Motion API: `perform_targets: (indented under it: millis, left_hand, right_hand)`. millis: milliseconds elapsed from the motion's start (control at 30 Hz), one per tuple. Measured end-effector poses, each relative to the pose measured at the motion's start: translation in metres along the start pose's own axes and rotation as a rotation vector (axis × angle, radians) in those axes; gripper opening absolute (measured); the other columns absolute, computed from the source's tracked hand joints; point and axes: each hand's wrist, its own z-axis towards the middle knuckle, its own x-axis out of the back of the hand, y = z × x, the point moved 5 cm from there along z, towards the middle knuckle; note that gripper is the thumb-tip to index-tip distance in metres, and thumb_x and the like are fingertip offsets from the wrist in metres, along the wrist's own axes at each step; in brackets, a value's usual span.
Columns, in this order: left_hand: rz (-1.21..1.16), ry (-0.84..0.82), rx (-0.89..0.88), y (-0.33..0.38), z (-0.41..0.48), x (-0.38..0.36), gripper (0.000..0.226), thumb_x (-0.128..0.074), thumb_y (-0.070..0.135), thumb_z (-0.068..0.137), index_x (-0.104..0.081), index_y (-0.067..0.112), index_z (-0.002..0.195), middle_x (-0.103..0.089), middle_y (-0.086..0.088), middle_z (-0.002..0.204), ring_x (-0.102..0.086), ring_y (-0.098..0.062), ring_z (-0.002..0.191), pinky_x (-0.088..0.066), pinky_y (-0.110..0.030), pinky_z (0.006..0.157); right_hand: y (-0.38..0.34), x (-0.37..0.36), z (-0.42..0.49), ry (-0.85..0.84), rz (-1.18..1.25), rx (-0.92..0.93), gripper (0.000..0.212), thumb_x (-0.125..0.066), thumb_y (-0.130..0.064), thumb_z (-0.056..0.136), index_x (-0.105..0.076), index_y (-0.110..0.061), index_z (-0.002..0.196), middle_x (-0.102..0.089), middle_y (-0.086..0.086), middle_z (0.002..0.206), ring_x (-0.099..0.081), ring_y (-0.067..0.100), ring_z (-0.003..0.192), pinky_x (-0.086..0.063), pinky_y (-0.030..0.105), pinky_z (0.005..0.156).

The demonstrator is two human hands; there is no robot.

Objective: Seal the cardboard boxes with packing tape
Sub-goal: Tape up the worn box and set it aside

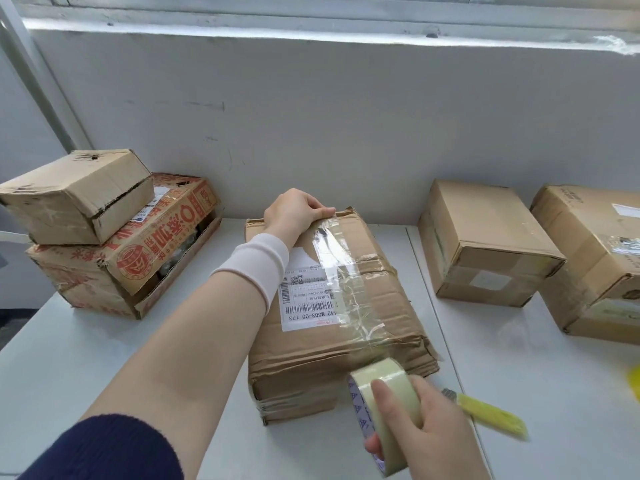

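Yellowish roll (pixel 384 414): nearest me; right hand (pixel 429 434) grips it, thumb on its face. Light, stiff, tacky.
Knife (pixel 491 414): just right of those fingers.
Box (pixel 311 358): beyond the roll, crumpled and soft; I'd steady it by an edge.
Strip (pixel 346 282): slick, stretched across the top.
Left hand (pixel 294 213): fingers curl over the far edge, pinning the strip.
Table (pixel 104 341): white, smooth.
Wall (pixel 346 116): grey, behind.

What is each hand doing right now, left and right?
Left hand: curled over the far edge of the middle box.
Right hand: grips the tape roll.
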Motion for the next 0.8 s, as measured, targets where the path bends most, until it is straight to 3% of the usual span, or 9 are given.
perform_targets:
  millis: [100,167,233,267,333,400,500,633,800]
  left_hand:
    - [0.043,0.019,-0.090,0.002,-0.002,0.004,0.025,-0.057,0.056,0.086,-0.070,0.035,0.083,-0.068,0.011,0.092,-0.058,-0.016,0.094,-0.038,-0.027,0.072]
    - [0.174,-0.027,-0.229,0.009,-0.009,0.001,0.029,-0.045,0.045,0.096,-0.065,0.029,0.110,-0.066,0.004,0.113,-0.056,-0.021,0.110,-0.040,-0.030,0.080]
    - [0.366,-0.181,-0.381,0.016,-0.023,-0.009,0.045,-0.029,0.038,0.102,-0.039,0.018,0.141,-0.040,-0.004,0.148,-0.036,-0.023,0.136,-0.032,-0.035,0.103]
    - [0.448,-0.239,-0.448,0.017,-0.031,-0.014,0.053,-0.022,0.039,0.103,-0.021,0.013,0.149,-0.019,-0.006,0.157,-0.018,-0.020,0.144,-0.018,-0.036,0.114]
    - [0.507,-0.309,-0.548,0.016,-0.054,-0.018,0.060,-0.015,0.042,0.102,0.001,0.012,0.151,0.007,-0.005,0.159,0.007,-0.013,0.146,0.006,-0.031,0.115]
    - [0.504,-0.362,-0.632,0.015,-0.079,-0.019,0.060,-0.016,0.043,0.102,0.005,0.015,0.150,0.012,-0.002,0.158,0.015,-0.010,0.144,0.013,-0.027,0.112]
    - [0.546,-0.435,-0.758,0.021,-0.119,-0.019,0.057,-0.018,0.040,0.102,0.004,0.019,0.151,0.011,0.000,0.159,0.019,-0.013,0.143,0.014,-0.028,0.114]
    - [0.494,-0.500,-0.859,0.023,-0.168,-0.015,0.049,-0.019,0.039,0.102,-0.005,0.038,0.149,0.010,0.014,0.157,0.022,-0.010,0.142,0.014,-0.028,0.115]
    - [0.433,-0.393,-0.853,0.009,-0.216,-0.002,0.049,-0.012,0.045,0.097,0.005,0.038,0.143,0.009,0.025,0.150,0.018,0.003,0.140,0.009,-0.020,0.116]
  right_hand:
    - [0.006,-0.004,0.004,-0.006,0.007,0.004,0.018,-0.065,-0.028,0.082,-0.062,-0.012,0.075,-0.065,0.011,0.049,-0.063,0.016,0.042,-0.052,0.024,0.044]
    - [0.007,-0.006,0.005,-0.014,0.029,0.010,0.018,-0.064,-0.028,0.083,-0.062,-0.012,0.077,-0.065,0.011,0.050,-0.062,0.014,0.043,-0.050,0.023,0.043]
    - [0.006,-0.006,0.005,-0.015,0.034,0.016,0.018,-0.063,-0.029,0.084,-0.062,-0.012,0.078,-0.066,0.010,0.051,-0.062,0.013,0.044,-0.051,0.024,0.043]
    - [0.007,-0.007,0.005,-0.021,0.025,0.023,0.018,-0.062,-0.030,0.084,-0.061,-0.013,0.078,-0.066,0.009,0.051,-0.062,0.013,0.044,-0.051,0.023,0.043]
    - [0.007,-0.006,0.005,-0.030,0.025,0.033,0.021,-0.061,-0.032,0.085,-0.061,-0.012,0.080,-0.066,0.008,0.052,-0.062,0.011,0.044,-0.049,0.022,0.042]
    - [0.007,-0.006,0.005,-0.039,0.024,0.044,0.023,-0.061,-0.033,0.085,-0.060,-0.010,0.081,-0.067,0.007,0.052,-0.062,0.010,0.045,-0.047,0.020,0.042]
    - [0.008,-0.007,0.004,-0.051,0.024,0.055,0.023,-0.060,-0.033,0.086,-0.060,-0.011,0.080,-0.067,0.004,0.054,-0.062,0.009,0.045,-0.048,0.021,0.041]
    - [0.010,-0.005,0.003,-0.074,0.028,0.105,0.025,-0.060,-0.033,0.086,-0.059,-0.008,0.081,-0.066,0.002,0.055,-0.065,0.012,0.049,-0.052,0.024,0.046]
    - [0.010,-0.005,0.002,-0.119,0.007,0.176,0.039,-0.055,-0.050,0.076,-0.059,-0.012,0.085,-0.069,0.001,0.059,-0.066,0.011,0.054,-0.054,0.023,0.049]
